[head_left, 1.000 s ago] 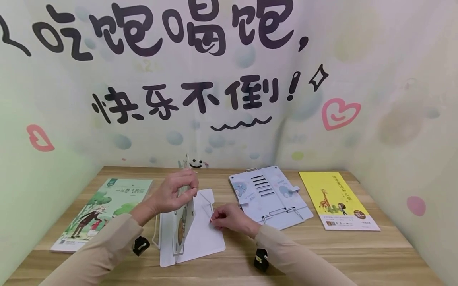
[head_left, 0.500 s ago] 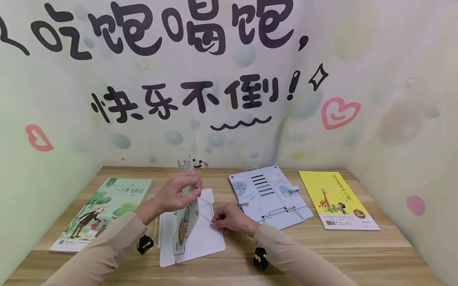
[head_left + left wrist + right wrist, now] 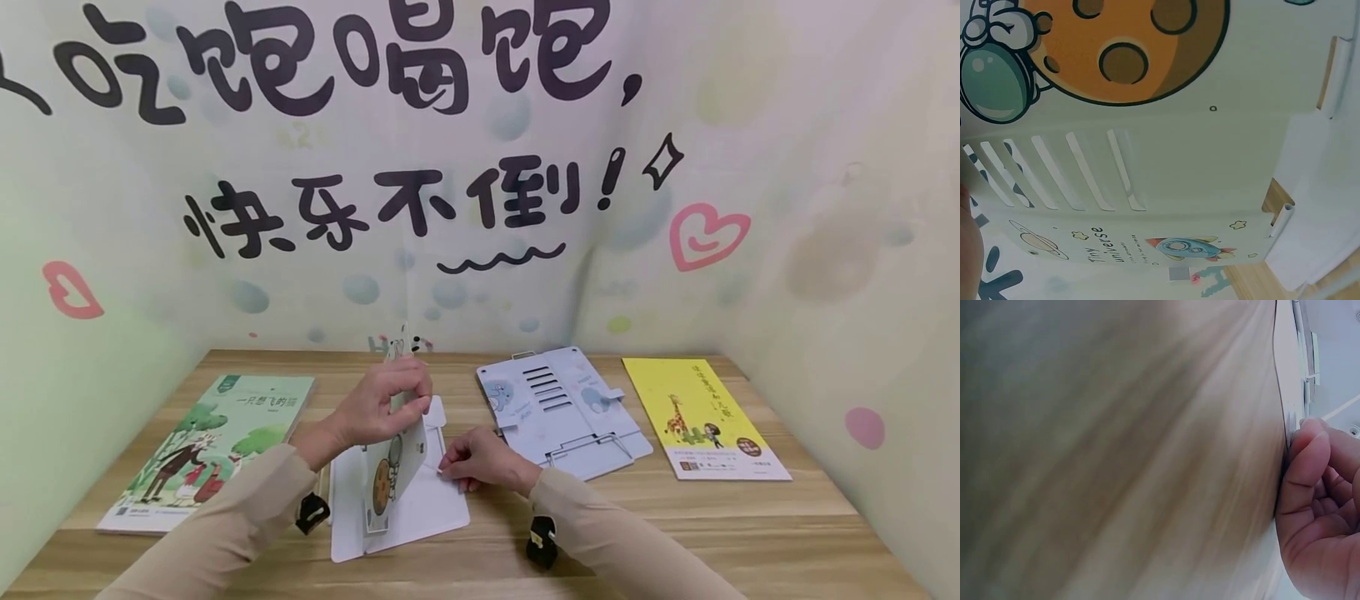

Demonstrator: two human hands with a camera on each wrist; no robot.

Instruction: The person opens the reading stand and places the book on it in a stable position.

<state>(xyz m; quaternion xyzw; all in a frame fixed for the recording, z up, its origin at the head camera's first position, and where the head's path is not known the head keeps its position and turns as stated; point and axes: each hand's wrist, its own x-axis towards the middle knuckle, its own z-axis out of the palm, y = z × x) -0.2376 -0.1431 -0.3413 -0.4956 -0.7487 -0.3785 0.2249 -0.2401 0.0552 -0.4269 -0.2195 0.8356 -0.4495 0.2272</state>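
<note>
A white book stand stands half unfolded left of centre in the head view, its base plate [image 3: 435,512] flat on the table. Its slotted panel [image 3: 405,475], printed with a planet and an astronaut, rises steeply from the base. My left hand [image 3: 390,404] grips the upper edge of this panel, thumb on the near side. The panel's slots and rocket print fill much of the left wrist view. My right hand [image 3: 483,460] pinches the end of a thin white wire support [image 3: 1342,407] between thumb and forefinger, at the base plate's right edge.
A second book stand [image 3: 566,421], pale blue, lies flat to the right. Beyond it is a yellow book [image 3: 697,417], and a green book [image 3: 217,442] lies at the left, partly behind the left sleeve. A printed cloth wall [image 3: 480,292] backs the wooden table [image 3: 600,542].
My left hand has shifted a little to the right, tilting the upright panel that way, so more of its printed face shows. My right hand has stayed nearly in place at the wire support.
</note>
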